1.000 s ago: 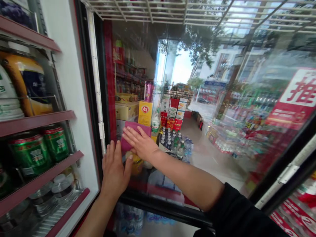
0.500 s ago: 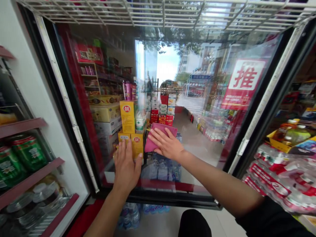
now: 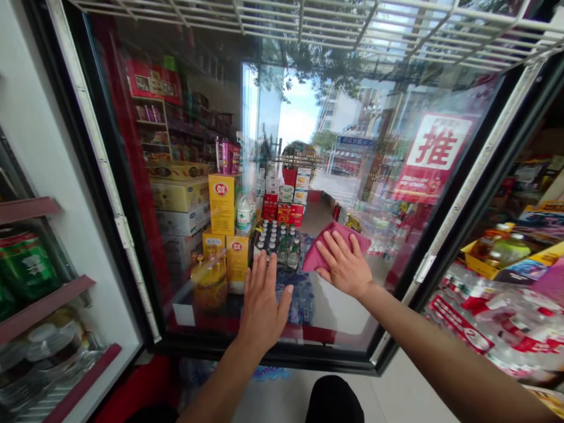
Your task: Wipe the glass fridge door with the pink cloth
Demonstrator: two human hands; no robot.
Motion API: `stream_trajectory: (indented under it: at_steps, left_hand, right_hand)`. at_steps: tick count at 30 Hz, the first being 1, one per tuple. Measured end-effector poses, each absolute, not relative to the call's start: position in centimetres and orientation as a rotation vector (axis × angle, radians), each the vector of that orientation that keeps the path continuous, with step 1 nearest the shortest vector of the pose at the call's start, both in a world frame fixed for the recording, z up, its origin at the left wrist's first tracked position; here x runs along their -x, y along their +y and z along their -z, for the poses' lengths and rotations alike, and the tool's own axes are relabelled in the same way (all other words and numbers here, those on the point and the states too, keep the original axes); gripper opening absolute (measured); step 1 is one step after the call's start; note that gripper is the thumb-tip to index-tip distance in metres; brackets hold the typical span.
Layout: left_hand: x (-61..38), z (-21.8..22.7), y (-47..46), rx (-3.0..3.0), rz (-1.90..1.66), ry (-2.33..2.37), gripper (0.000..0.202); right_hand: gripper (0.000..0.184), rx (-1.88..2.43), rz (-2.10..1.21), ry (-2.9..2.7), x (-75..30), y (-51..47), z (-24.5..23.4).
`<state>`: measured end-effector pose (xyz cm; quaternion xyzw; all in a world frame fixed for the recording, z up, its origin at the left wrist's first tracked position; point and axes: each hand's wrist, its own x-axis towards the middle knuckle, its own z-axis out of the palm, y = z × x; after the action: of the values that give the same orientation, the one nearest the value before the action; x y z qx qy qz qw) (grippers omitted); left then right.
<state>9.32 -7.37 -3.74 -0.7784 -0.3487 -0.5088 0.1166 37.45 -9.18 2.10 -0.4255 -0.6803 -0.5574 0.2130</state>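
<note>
A glass door point(image 3: 198, 194) in a black frame fills the middle of the head view. My right hand point(image 3: 346, 264) presses a folded pink cloth point(image 3: 315, 255) against the pane, right of the middle, fingers spread over it. Lower and further left, my left hand point(image 3: 264, 299) is up at the glass with its fingers stretched out and nothing in it. Whether its palm touches the pane I cannot tell. Through the glass, bottles and yellow boxes point(image 3: 221, 205) show behind the hands.
A white wire rack point(image 3: 304, 23) crosses the top. Fridge shelves with green cans point(image 3: 33, 267) stand on the left. On the right lie wrapped packs of bottles point(image 3: 497, 317). A red and white sticker point(image 3: 436, 147) is on the pane, and my knee point(image 3: 335, 402) shows below.
My right hand has slid the pink cloth to the right across the glass. The left hand has also shifted right and slightly down. The view has moved a little.
</note>
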Motion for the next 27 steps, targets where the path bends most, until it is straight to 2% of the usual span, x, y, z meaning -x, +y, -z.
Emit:
stream_trajectory:
  at_steps: [5, 14, 21, 27]
  left_hand:
    - [-9.0, 2.4, -6.9, 2.290, 1.523, -0.992, 0.074]
    - [-4.2, 1.8, -4.8, 2.168, 1.594, -1.075, 0.076]
    - [1.3, 1.7, -2.8, 2.026, 1.644, -1.213, 0.078]
    - [3.8, 0.0, -2.2, 1.950, 1.653, -1.266, 0.080]
  right_hand:
    - [0.075, 1.193, 1.525, -1.867, -33.1, -7.5, -2.6]
    - [0.084, 0.978, 1.562, -2.081, -21.7, -1.7, -6.7]
    - [0.073, 0.934, 1.730, -2.379, -11.9, 1.5, -12.0]
    - [0.081, 0.924, 1.774, -2.538, -10.3, 1.3, -15.3]
